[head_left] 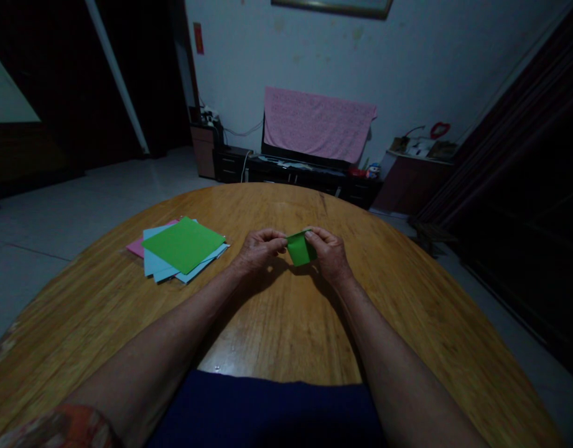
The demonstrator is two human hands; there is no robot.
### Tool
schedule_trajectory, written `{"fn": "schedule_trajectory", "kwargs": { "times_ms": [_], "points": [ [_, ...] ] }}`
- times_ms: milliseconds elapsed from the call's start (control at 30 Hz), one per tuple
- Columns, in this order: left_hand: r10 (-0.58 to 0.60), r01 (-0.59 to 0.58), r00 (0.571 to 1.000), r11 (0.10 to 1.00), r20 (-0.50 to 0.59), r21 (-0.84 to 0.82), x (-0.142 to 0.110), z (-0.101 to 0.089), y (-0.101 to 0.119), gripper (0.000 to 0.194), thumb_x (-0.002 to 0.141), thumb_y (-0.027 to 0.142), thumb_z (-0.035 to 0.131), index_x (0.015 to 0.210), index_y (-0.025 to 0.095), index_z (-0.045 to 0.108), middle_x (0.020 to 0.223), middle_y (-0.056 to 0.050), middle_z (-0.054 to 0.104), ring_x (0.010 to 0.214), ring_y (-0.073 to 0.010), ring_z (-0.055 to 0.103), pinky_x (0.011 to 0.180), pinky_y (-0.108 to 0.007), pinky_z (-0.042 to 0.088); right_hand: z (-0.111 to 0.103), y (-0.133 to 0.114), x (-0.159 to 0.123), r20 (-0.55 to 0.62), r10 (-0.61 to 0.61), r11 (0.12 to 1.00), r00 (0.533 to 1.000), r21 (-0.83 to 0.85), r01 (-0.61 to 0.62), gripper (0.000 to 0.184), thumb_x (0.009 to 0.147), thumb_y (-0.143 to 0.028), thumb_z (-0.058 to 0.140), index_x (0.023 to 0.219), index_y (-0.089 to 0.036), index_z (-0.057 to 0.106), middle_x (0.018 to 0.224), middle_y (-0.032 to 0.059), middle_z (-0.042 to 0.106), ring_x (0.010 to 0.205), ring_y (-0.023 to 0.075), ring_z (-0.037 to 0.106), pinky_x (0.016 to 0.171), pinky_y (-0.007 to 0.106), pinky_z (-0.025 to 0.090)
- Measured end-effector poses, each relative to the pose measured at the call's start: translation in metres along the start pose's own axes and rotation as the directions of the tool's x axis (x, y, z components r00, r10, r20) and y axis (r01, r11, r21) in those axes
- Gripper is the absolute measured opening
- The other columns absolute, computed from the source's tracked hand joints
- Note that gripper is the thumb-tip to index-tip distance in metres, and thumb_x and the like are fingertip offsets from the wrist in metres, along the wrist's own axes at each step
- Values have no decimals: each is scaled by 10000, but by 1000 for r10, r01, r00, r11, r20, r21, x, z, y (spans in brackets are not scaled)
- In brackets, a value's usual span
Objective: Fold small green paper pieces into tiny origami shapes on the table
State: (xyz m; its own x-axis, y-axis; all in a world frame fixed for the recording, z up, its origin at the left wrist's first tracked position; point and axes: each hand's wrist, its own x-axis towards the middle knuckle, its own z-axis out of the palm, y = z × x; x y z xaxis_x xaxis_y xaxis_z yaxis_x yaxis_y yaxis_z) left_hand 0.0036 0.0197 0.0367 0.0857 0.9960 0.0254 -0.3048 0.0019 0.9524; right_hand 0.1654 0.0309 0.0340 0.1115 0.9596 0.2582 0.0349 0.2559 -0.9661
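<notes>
A small folded piece of green paper (pixel 301 250) is held between my two hands, just above the middle of the wooden table. My left hand (pixel 262 249) pinches its upper left corner between thumb and fingers. On the other side, my right hand (pixel 329 250) grips the right edge, with the thumb pressed on the near face near the top. The fingers behind the paper are partly hidden. A fold or flap shows along the paper's top edge.
On the round wooden table (pixel 286 323), to the left, lies a fanned stack of green (pixel 186 244), blue and pink paper sheets. Beyond the table, a pink cloth (pixel 318 124) covers a television on a dark cabinet (pixel 305 177).
</notes>
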Motion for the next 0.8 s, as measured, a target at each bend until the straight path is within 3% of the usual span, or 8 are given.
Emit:
{"fn": "schedule_trajectory", "kwargs": {
  "times_ms": [200, 400, 533, 700, 800],
  "points": [
    [-39, 35, 998, 996, 48, 80, 4, -5, -2, 146, 625, 234, 747, 602, 150, 629, 545, 5, 531, 438, -78, 459, 445, -230, 361, -1, -3, -2, 35, -10, 998, 999, -63, 13, 243, 684, -423, 672, 775, -200, 707, 716, 15, 629, 633, 158, 550, 586, 297, 483],
    [-69, 68, 996, 997, 62, 21, -1, -4, 2, 126, 621, 197, 727, 585, 157, 613, 522, 8, 515, 427, -79, 448, 437, -228, 351, -2, -1, 0, 81, 0, 996, 997, -92, 8, 222, 691, -404, 666, 747, -194, 712, 682, 11, 623, 606, 149, 543, 557, 277, 455],
    [-133, 120, 983, 987, 126, 103, -2, -6, 7, 127, 622, 178, 742, 577, 151, 626, 502, -1, 528, 437, -81, 457, 457, -229, 371, -2, 0, -2, 112, 10, 994, 994, -110, 3, 212, 700, -391, 662, 730, -185, 706, 653, 8, 617, 581, 144, 540, 537, 270, 450],
    [-111, 105, 983, 993, 145, 48, -8, -2, 8, 135, 673, 193, 704, 569, 154, 628, 491, -7, 548, 451, -100, 482, 475, -247, 400, 7, 4, -7, 243, 39, 996, 969, -83, -19, 233, 740, -405, 634, 772, -188, 713, 653, 19, 631, 592, 155, 573, 543, 273, 462],
    [-92, 95, 988, 995, 121, -20, -7, -1, 3, 158, 662, 192, 700, 543, 150, 606, 468, -1, 529, 428, -98, 473, 465, -250, 401, 10, 4, -8, 240, 54, 998, 969, -56, -41, 232, 728, -396, 651, 815, -192, 719, 696, 25, 657, 610, 157, 586, 550, 270, 462]
  ]
}}
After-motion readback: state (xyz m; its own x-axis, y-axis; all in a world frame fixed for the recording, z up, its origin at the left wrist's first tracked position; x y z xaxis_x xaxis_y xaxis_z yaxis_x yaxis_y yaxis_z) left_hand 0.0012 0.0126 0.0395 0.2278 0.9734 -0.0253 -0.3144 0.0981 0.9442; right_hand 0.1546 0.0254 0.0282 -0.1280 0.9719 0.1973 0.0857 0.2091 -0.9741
